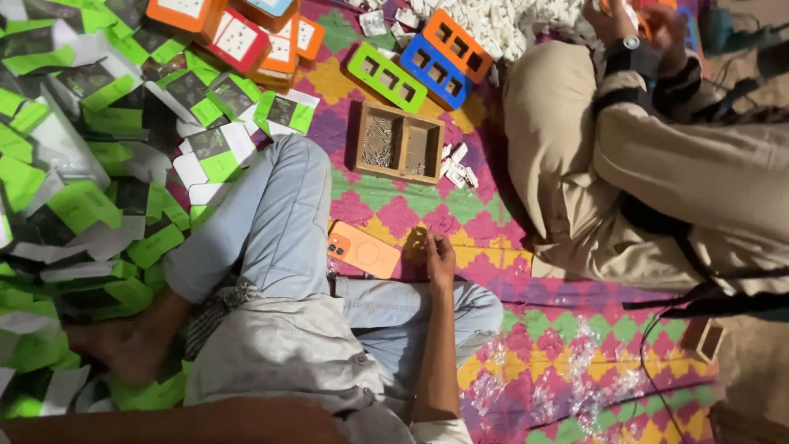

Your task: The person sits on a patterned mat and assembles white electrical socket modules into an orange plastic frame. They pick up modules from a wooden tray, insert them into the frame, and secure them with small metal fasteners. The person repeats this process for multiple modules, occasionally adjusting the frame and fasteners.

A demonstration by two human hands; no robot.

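Under you lies a patterned mat of pink, yellow and green diamonds [394, 210]. On it, at twelve o'clock, sits a shallow wooden tray of metal screws [399, 144]; an orange phone [362, 249] lies at centre; green-and-white card packets [74, 197] pile at nine o'clock.

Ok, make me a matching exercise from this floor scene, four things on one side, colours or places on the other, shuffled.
Things:
1. phone
2. wooden tray
3. flat cartons
4. right hand

Descriptions:
A. green and white, piled at the left
B. orange, beside the knee
C. on the patterned mat, next to the phone
D. two compartments, small metal parts inside

Pairs: 1-B, 2-D, 3-A, 4-C
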